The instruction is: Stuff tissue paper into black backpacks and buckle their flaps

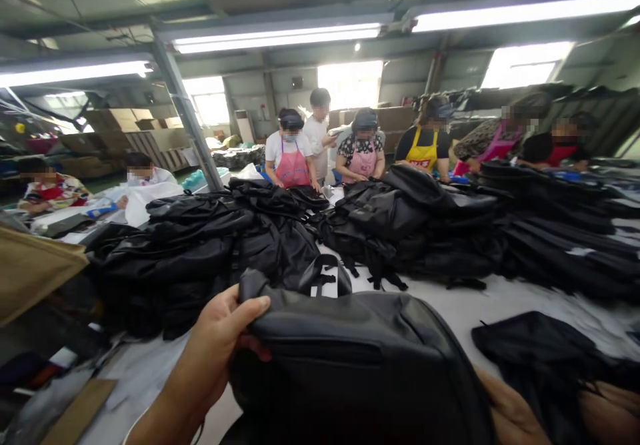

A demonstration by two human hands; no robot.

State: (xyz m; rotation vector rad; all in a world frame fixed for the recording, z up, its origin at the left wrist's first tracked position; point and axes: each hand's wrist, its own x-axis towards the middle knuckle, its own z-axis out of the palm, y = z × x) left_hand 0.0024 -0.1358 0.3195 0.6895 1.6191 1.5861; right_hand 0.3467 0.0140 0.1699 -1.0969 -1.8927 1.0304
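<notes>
A black, smooth-surfaced bag [350,371] fills the lower middle of the view, with a zipped slit across its front panel. My left hand [220,338] grips its upper left corner, thumb on top and fingers curled underneath. At the bag's lower right side is my right hand [513,405], holding that edge; its fingertips are hidden by the bag. Beyond the bag's top edge lies a black strap loop [327,268] on the white table.
Heaps of black bags [200,245] [415,225] cover the white table [440,305]. Another black bag [540,358] lies at right, with another person's hand [613,411] on it. Several people in aprons stand across the table. A brown cardboard piece [35,271] juts in from the left.
</notes>
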